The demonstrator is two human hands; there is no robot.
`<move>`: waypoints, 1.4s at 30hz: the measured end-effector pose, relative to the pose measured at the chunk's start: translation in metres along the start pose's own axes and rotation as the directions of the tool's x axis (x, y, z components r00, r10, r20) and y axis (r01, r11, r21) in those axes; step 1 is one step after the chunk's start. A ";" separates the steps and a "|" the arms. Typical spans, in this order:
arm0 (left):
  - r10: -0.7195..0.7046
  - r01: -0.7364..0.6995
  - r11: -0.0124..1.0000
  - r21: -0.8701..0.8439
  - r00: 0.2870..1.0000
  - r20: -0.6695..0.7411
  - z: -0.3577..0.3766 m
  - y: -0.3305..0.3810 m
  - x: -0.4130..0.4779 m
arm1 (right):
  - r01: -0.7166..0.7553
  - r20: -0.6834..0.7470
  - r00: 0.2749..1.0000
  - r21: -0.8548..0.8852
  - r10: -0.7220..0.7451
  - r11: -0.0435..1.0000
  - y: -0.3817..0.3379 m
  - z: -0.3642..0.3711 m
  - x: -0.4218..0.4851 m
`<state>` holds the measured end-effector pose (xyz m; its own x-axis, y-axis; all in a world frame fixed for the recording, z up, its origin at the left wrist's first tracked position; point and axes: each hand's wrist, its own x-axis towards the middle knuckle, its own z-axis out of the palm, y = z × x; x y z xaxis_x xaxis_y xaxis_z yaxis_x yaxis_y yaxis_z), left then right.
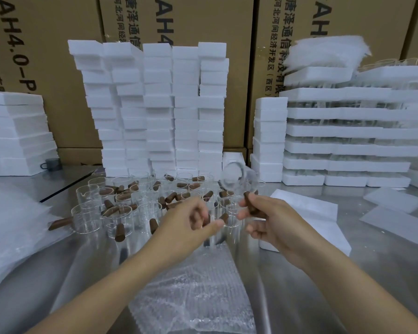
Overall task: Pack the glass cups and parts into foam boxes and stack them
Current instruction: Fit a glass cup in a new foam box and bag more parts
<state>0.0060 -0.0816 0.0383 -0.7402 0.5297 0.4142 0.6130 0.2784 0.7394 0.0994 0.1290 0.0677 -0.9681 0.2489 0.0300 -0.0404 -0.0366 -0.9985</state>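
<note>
Past the bubble wrap [196, 292] edge, right hand [275, 225] grips a glass cup [237, 177]; left hand [186, 225] grip unclear.

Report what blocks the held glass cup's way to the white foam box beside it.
Nothing visible does. The right hand holds the clear glass cup with the brown wooden handle in the air, just left of the flat white foam box. Only that hand itself overlaps the box.

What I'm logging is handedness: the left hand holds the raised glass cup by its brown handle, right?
No. In the head view the right hand holds the raised glass cup by its brown handle; the left hand is beside it, not on the cup.
</note>
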 end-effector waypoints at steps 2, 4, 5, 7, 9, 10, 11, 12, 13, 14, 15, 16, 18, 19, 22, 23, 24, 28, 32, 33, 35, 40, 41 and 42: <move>-0.002 -0.058 0.962 0.268 0.975 0.221 0.004 0.001 -0.009 | 0.000 -0.040 0.999 0.115 0.005 0.993 -0.001 -0.001 0.002; -0.053 -0.177 0.839 0.515 0.915 0.400 0.009 0.004 -0.018 | 0.018 -0.065 0.998 0.171 -0.007 0.985 -0.001 -0.002 0.003; -0.061 -0.234 0.783 0.577 0.894 0.445 0.012 0.006 -0.019 | 0.027 -0.076 0.997 0.176 -0.014 0.984 -0.001 -0.002 0.003; -0.036 -0.285 0.765 0.577 0.876 0.481 0.015 0.008 -0.020 | 0.042 -0.094 0.995 0.166 -0.026 0.985 -0.001 -0.001 0.002; -0.027 -0.235 0.837 0.494 0.885 0.466 0.013 0.008 -0.017 | 0.063 -0.107 0.993 0.144 -0.048 0.988 0.000 0.000 0.001; -0.023 -0.184 0.885 0.429 0.901 0.433 0.011 0.007 -0.015 | 0.078 -0.113 0.992 0.126 -0.064 0.989 0.000 0.001 0.001; -0.012 -0.135 0.925 0.355 0.924 0.382 0.009 0.007 -0.015 | 0.093 -0.117 0.990 0.101 -0.080 0.991 0.000 0.001 0.001; 0.007 -0.101 0.954 0.282 0.949 0.315 0.007 0.007 -0.013 | 0.106 -0.117 0.988 0.072 -0.097 0.992 0.000 0.002 0.000; 0.035 -0.089 0.971 0.220 0.971 0.235 0.004 0.007 -0.011 | 0.117 -0.113 0.987 0.037 -0.112 0.992 -0.001 0.003 -0.001; 0.063 -0.088 0.983 0.164 0.987 0.151 0.002 0.008 -0.008 | 0.129 -0.104 0.986 0.003 -0.128 0.992 -0.002 0.004 -0.001; 0.081 -0.088 0.990 0.106 0.994 0.070 -0.001 0.008 -0.005 | 0.142 -0.094 0.985 -0.030 -0.144 0.989 -0.003 0.006 -0.002; 0.085 -0.085 0.996 0.042 0.996 -0.007 -0.003 0.008 -0.002 | 0.156 -0.082 0.984 -0.061 -0.161 0.986 -0.004 0.007 -0.003; 0.079 -0.092 0.992 -0.084 0.987 -0.140 -0.006 0.009 0.004 | 0.185 -0.055 0.980 -0.113 -0.192 0.976 -0.005 0.008 -0.005; 0.083 -0.108 0.986 -0.123 0.977 -0.196 -0.008 0.009 0.005 | 0.199 -0.041 0.978 -0.129 -0.206 0.971 -0.005 0.009 -0.006; 0.120 -0.179 0.970 -0.165 0.941 -0.317 -0.012 0.013 0.005 | 0.236 0.002 0.971 -0.170 -0.239 0.957 -0.004 0.007 -0.005; 0.132 -0.197 0.967 -0.160 0.928 -0.348 -0.013 0.015 0.004 | 0.243 0.016 0.970 -0.190 -0.244 0.951 -0.004 0.007 -0.005; 0.142 -0.211 0.966 -0.148 0.915 -0.377 -0.013 0.016 0.004 | 0.250 0.033 0.968 -0.215 -0.249 0.944 -0.004 0.006 -0.005; 0.168 -0.233 0.967 -0.098 0.883 -0.439 -0.013 0.018 0.002 | 0.303 0.124 0.953 -0.341 -0.277 0.890 0.000 0.006 -0.005; 0.316 -0.288 0.949 0.130 0.869 -0.381 -0.007 0.018 -0.002 | 0.334 0.191 0.942 -0.483 -0.276 0.809 0.009 0.013 -0.007; 0.372 -0.319 0.926 0.202 0.862 -0.343 -0.004 0.017 -0.004 | 0.332 0.202 0.943 -0.508 -0.264 0.795 0.011 0.015 -0.007; 0.492 -0.395 0.853 0.341 0.825 -0.277 0.001 0.017 -0.007 | 0.326 0.215 0.945 -0.527 -0.248 0.785 0.017 0.016 -0.006; 0.623 -0.526 0.766 0.368 0.750 -0.223 0.011 0.020 -0.013 | 0.223 0.136 0.974 -0.395 -0.183 0.891 0.022 0.028 -0.008; 0.636 -0.550 0.758 0.349 0.742 -0.213 0.013 0.020 -0.014 | 0.213 0.110 0.976 -0.369 -0.186 0.905 0.023 0.030 -0.008; 0.652 -0.575 0.747 0.333 0.731 -0.200 0.016 0.021 -0.015 | 0.207 0.102 0.978 -0.348 -0.182 0.914 0.024 0.031 -0.008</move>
<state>0.0342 -0.0712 0.0390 -0.1968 0.4083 0.8914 0.9758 0.1702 0.1374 0.0985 0.0961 0.0449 -0.9646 0.1511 0.2161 -0.1511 0.3548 -0.9227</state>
